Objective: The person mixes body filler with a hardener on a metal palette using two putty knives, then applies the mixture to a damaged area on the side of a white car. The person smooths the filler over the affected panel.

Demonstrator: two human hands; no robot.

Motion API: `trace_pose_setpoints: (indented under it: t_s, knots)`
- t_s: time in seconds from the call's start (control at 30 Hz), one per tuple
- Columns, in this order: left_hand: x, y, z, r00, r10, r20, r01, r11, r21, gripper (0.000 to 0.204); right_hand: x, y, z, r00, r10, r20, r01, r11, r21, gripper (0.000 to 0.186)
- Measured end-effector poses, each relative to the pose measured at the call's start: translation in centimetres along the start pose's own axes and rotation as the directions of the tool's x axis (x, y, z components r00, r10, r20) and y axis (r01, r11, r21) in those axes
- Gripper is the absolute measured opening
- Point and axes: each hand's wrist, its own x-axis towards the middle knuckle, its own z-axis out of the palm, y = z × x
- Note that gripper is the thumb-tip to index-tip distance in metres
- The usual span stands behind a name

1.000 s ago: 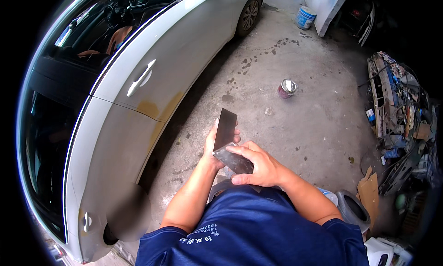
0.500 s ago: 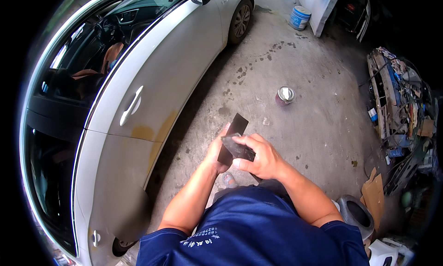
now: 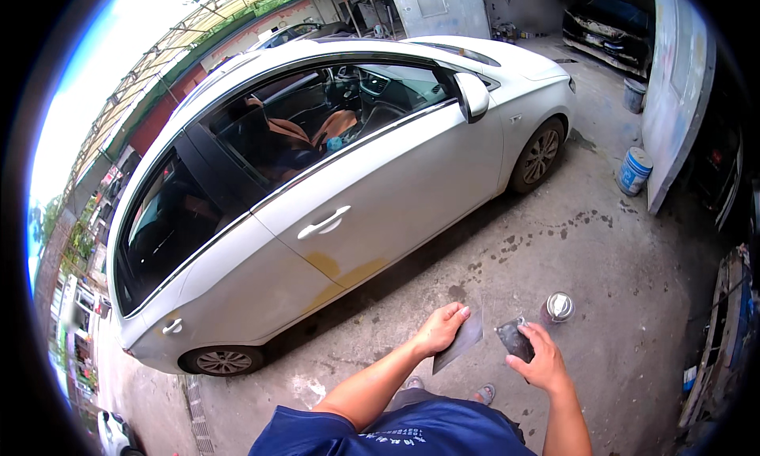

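My left hand [image 3: 439, 329] is closed on a thin, flat, rectangular grey plate [image 3: 463, 345], held upright at a slant. To its right, my right hand [image 3: 538, 357] grips a smaller, dark, smeared rectangular blade [image 3: 514, 340], apart from the plate. Just beyond the right hand a round tin [image 3: 559, 305] with a silver lid sits on the concrete. In front of me stands a white car [image 3: 404, 171], with dull yellowish patches [image 3: 324, 266] on the lower doors around the seam between them.
A blue-and-white bucket [image 3: 634, 171] and a grey bucket [image 3: 634, 94] stand by a pale panel [image 3: 673, 84]. A dark car front [image 3: 606, 32] is at the back. Scrap parts [image 3: 712, 337] are piled at right. A drain grate [image 3: 197, 416] lies at lower left.
The view has lifted and turned to take in the whole car side. My two hands, overlapping earlier with the blade against the plate, are now apart, each still holding its piece.
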Motion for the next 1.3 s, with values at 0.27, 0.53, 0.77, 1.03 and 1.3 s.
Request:
trace_pose_setpoints:
  t_s: [0.27,0.53,0.77,1.03,1.3]
  knots:
    - [0.6,2.4,2.4,0.965,0.091,0.247,-0.141,0.972,0.191,0.034,1.3,-1.0,-0.6,0.892,-0.384,0.24,0.44,0.861,-0.255,0.061]
    - [1.4,1.4,1.4,0.979,0.032,0.202,-0.065,0.985,0.16,0.032,3.0,-1.8,-0.6,0.852,-0.509,0.119,0.52,0.803,-0.289,0.059]
    - [0.8,1.2,-0.8,0.962,0.02,0.271,-0.062,0.988,0.144,0.028,4.2,-2.6,-0.9,0.886,-0.463,0.036,0.448,0.831,-0.33,0.057]
    - [0.3,-1.6,-2.6,0.981,0.092,0.169,-0.118,0.981,0.152,0.044,5.8,-1.0,-0.7,0.974,-0.147,-0.174,0.152,0.988,0.018,0.059]
    - [2.1,-3.4,-2.1,0.989,0.105,-0.106,-0.107,0.994,-0.016,0.033,4.1,2.4,3.6,0.943,0.179,0.28,-0.3,0.091,0.95,0.061]
